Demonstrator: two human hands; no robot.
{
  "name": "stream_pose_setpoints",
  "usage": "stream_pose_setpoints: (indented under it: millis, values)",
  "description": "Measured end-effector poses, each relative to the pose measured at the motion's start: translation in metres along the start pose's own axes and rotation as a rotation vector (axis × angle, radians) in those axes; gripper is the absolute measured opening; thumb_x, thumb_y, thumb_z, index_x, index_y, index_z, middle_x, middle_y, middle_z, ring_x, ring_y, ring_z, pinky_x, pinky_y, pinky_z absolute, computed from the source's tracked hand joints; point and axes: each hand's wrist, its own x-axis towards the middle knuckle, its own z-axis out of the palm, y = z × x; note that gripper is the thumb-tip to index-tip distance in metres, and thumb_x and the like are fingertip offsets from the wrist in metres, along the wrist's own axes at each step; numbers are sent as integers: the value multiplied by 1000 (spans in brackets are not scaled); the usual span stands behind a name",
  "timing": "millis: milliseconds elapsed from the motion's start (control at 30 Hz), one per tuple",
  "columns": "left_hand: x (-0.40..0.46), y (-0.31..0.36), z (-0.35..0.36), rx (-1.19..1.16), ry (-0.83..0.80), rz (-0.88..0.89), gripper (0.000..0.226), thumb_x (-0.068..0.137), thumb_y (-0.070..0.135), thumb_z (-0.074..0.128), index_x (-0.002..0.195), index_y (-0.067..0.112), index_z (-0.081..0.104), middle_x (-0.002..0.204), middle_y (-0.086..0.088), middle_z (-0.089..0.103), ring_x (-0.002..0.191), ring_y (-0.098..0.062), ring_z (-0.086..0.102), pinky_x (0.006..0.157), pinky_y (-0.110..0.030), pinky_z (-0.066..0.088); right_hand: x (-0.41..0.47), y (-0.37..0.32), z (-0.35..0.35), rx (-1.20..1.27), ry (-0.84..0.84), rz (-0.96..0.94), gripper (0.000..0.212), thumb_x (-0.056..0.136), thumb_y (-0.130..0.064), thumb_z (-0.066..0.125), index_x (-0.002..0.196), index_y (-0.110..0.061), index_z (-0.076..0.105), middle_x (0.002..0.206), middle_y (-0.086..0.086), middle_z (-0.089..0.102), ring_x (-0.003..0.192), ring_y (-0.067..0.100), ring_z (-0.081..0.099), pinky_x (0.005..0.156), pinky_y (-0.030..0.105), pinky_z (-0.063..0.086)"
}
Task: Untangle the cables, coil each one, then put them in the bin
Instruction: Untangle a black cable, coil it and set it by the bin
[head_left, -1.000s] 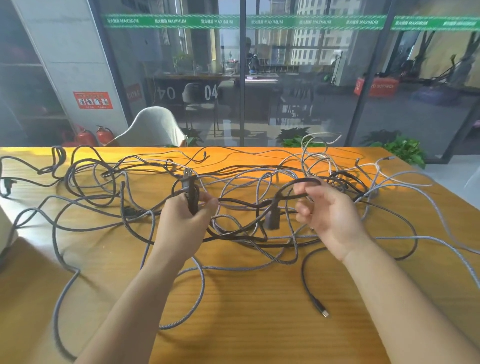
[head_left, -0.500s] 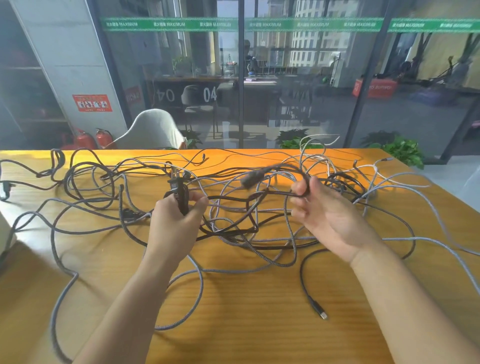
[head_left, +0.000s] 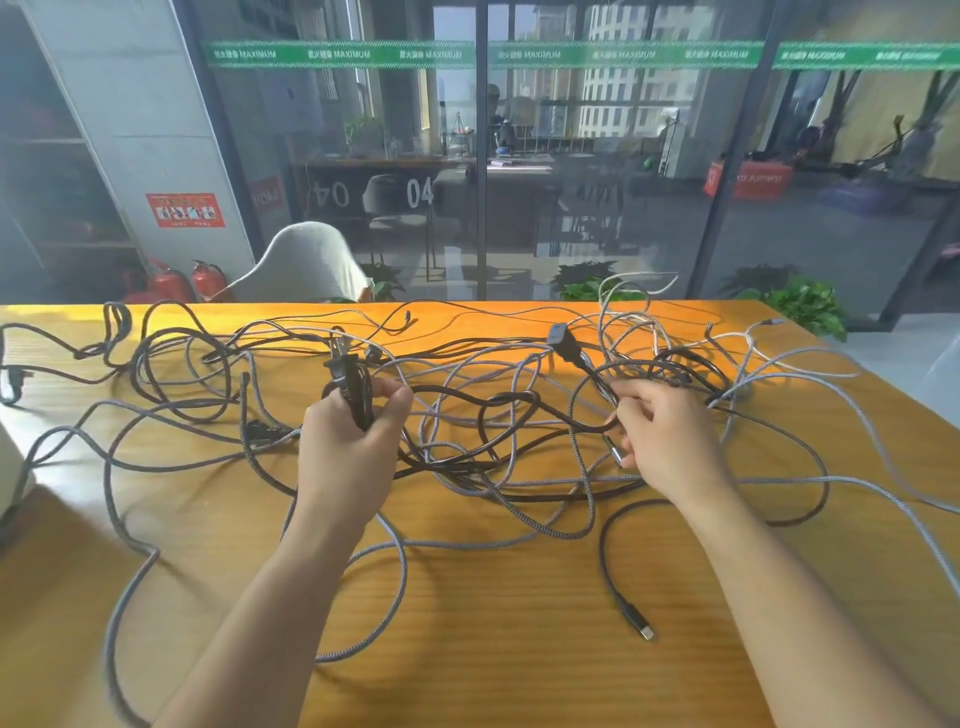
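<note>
White chair (head_left: 306, 265) behind wood table (head_left: 493, 649), 2 red extinguishers (head_left: 189, 283).

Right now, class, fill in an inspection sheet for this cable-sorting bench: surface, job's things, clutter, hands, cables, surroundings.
Surface: wooden table, sunlit along the far edge.
Job's things: tangled cables spread across the table; none lying coiled on the table; no bin in view.
Clutter: nothing seen apart from the cables.
Hands: left hand grips a bunched black power cord, plug prongs pointing up; right hand pinches a black cable in the tangle.
Cables: grey braided cables cross black ones; a black connector end lies free near the front.
Surroundings: glass wall, white chair, fire extinguishers, potted plants.
</note>
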Motion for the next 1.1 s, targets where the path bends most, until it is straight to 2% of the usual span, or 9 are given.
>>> stream_pose_setpoints:
  millis: [133, 267, 400, 533, 633, 733, 800, 1000, 1100]
  values:
    - [1, -1, 0, -34, 32, 16, 12, 98, 30, 70, 89, 22, 74, 61, 1, 57, 53, -7, 45, 62, -33, 45, -4, -5, -1, -58, -35, 23, 28, 102, -17, 55, 122, -18, 74, 78, -7, 75, 61, 8, 73, 62, 38, 65]
    - [1, 0, 0, -47, 49, 51, 13, 99, 29, 70, 87, 25, 72, 53, 10, 51, 50, -10, 42, 56, -35, 43, -11, -16, -4, -85, -175, 53, 23, 103, -23, 56, 107, -25, 78, 74, -5, 74, 53, 8, 71, 60, 30, 60]
    - [-1, -1, 1, -48, 55, 72, 12, 99, 29, 70, 89, 23, 72, 51, 12, 50, 49, -8, 41, 54, -32, 41, -14, -18, -6, -237, -251, 54, 27, 101, -22, 54, 96, -8, 77, 68, 5, 73, 49, 5, 69, 56, 26, 53]
    - [-3, 1, 4, -36, 87, 119, 13, 99, 23, 69, 86, 24, 70, 48, 11, 44, 47, -9, 36, 47, -21, 34, -17, -21, -9, -353, -303, 53, 33, 99, -18, 51, 85, 1, 74, 67, 16, 71, 45, 3, 66, 43, 10, 37]
    - [-4, 2, 4, -47, 124, 120, 16, 100, 22, 68, 85, 26, 69, 47, 10, 40, 46, -9, 31, 44, -23, 29, -18, -24, -11, -363, -393, 60, 32, 101, -22, 52, 92, 1, 72, 58, 3, 62, 48, 2, 68, 43, 14, 36]
    - [-2, 1, 4, -57, 146, 117, 18, 101, 22, 67, 84, 28, 68, 52, -5, 44, 48, -19, 34, 46, -30, 32, -19, -27, -14, -321, -486, 48, 29, 102, -23, 53, 107, -2, 73, 48, -19, 59, 54, 4, 71, 65, 33, 55]
    - [-2, 1, 4, -63, 145, 120, 18, 101, 23, 67, 84, 29, 67, 54, -9, 45, 49, -21, 35, 47, -31, 32, -20, -30, -16, -302, -533, 34, 26, 103, -22, 53, 107, -11, 76, 47, -25, 57, 58, 6, 73, 73, 36, 57]
    - [-5, 0, 7, -52, 141, 114, 14, 101, 26, 67, 87, 27, 69, 47, 8, 38, 45, -13, 31, 45, -28, 30, -24, -34, -16, -437, -516, -44, 25, 99, -17, 56, 95, -23, 80, 72, -1, 74, 69, 23, 75, 57, 29, 53]
    - [-6, 5, 5, -39, 169, 118, 16, 101, 25, 67, 85, 28, 69, 50, 4, 43, 44, -10, 35, 46, -22, 34, -25, -33, -14, -447, -541, -83, 26, 100, -17, 55, 98, -27, 79, 71, -1, 73, 71, 22, 74, 52, 20, 45]
